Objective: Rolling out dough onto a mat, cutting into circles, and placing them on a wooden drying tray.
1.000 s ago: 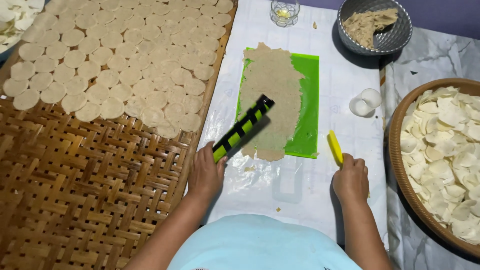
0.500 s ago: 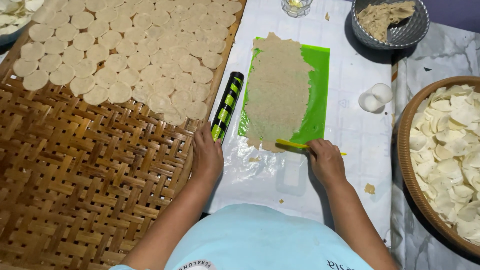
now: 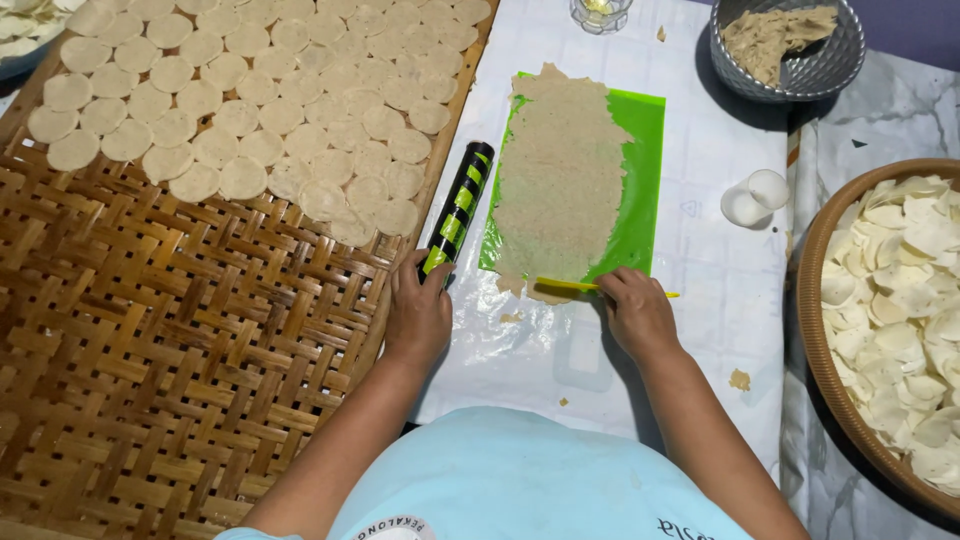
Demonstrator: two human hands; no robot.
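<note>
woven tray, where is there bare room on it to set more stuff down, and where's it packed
The woven tray is bare across its near half, from the row of dough discs down to the person, left of the left hand. The far half is packed with discs. The white sheet is also free between the right hand and the basket of scraps.

A home food-making spot, worked by hand: a woven bamboo tray carries rows of small round dough discs, a sheet of rolled dough lies on a green mat, and a wooden bowl holds dough offcuts on a plastic-covered worktop.
</note>
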